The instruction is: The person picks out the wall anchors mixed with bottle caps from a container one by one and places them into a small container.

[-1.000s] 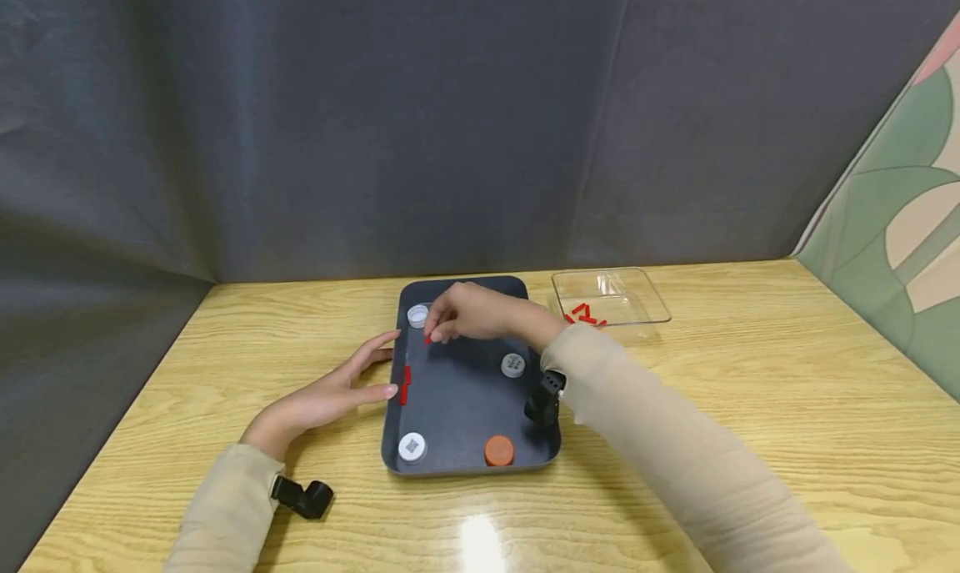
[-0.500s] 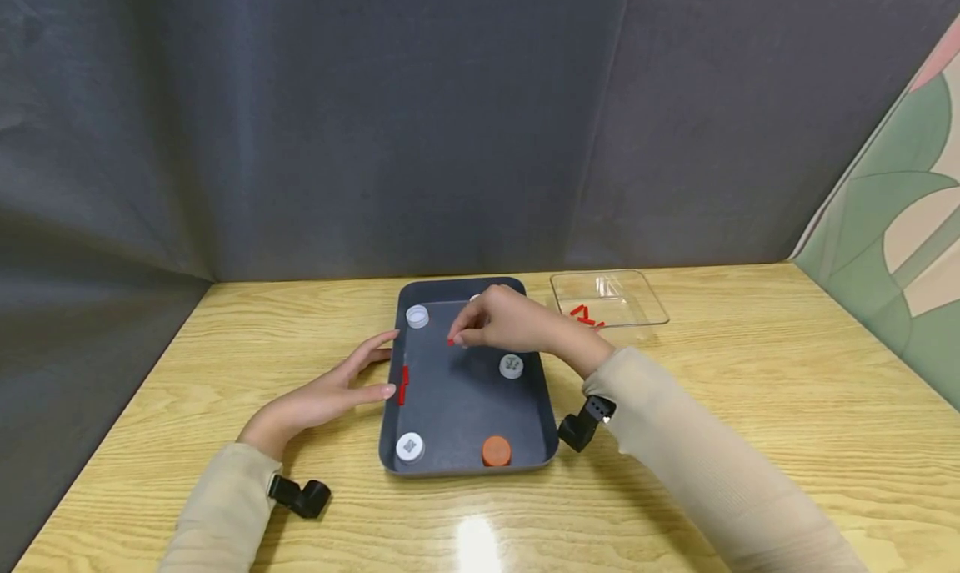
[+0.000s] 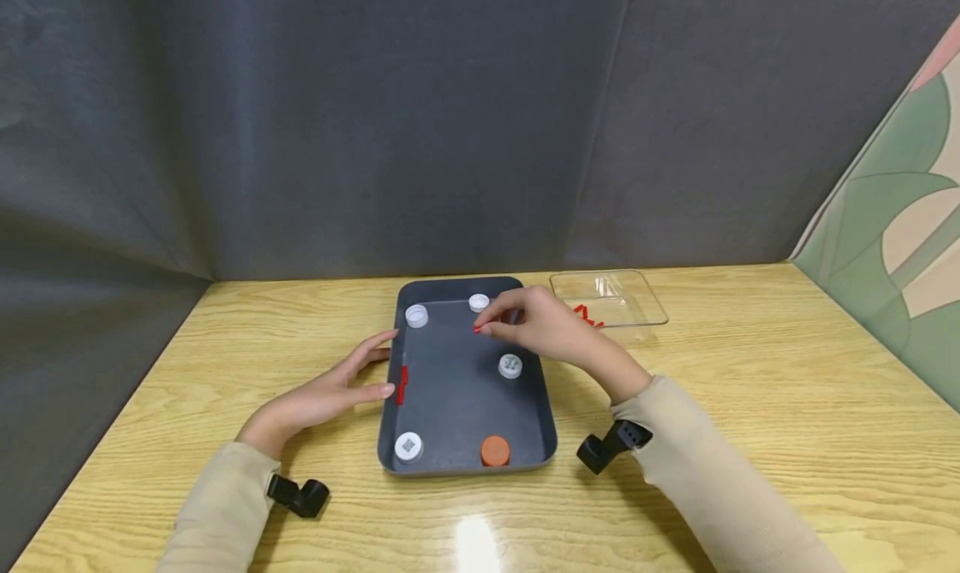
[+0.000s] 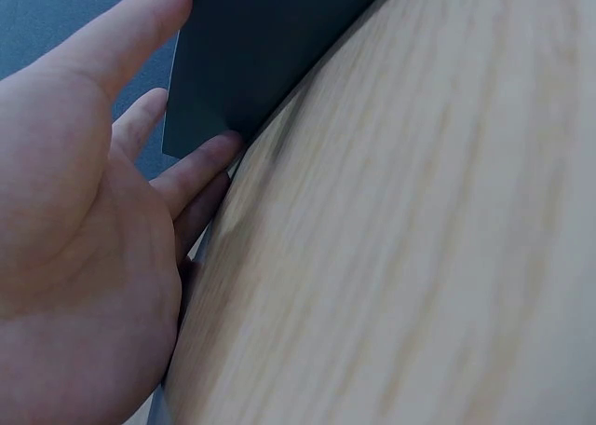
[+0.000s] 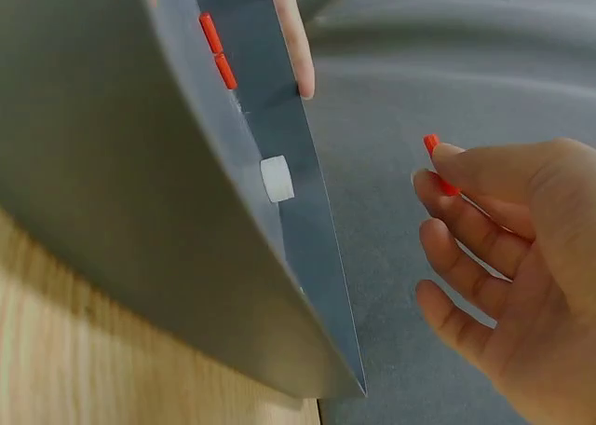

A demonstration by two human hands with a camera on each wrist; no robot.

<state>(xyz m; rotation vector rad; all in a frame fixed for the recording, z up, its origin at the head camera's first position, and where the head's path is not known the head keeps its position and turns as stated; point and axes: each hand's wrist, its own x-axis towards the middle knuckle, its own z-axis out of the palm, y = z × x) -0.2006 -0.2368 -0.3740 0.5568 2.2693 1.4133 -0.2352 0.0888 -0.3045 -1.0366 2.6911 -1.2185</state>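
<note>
Between thumb and index finger my right hand (image 3: 540, 327) pinches a small red stick (image 5: 440, 164), held above the far right part of the dark grey tray (image 3: 457, 389). The other fingers curve loosely in the right wrist view. My left hand (image 3: 330, 398) has its fingers spread and touches the tray's left wall. Two red sticks (image 3: 402, 385) lie end to end along that wall inside the tray, close to the left thumb. White caps sit in the tray: one at far left (image 3: 417, 315), one at far right (image 3: 478, 303), one at right (image 3: 511, 366), one at near left (image 3: 408, 447).
An orange cap (image 3: 495, 451) sits in the tray's near right corner. Behind and to the right of the tray stands a clear plastic box (image 3: 637, 306) with several red sticks (image 3: 587, 316) in it. A grey curtain (image 3: 450, 123) hangs behind the wooden table (image 3: 750, 373).
My right hand has moved right across the tray, from beside the far left cap to near the far right cap, still pinching the red stick. The left hand has stayed at the tray's wall.
</note>
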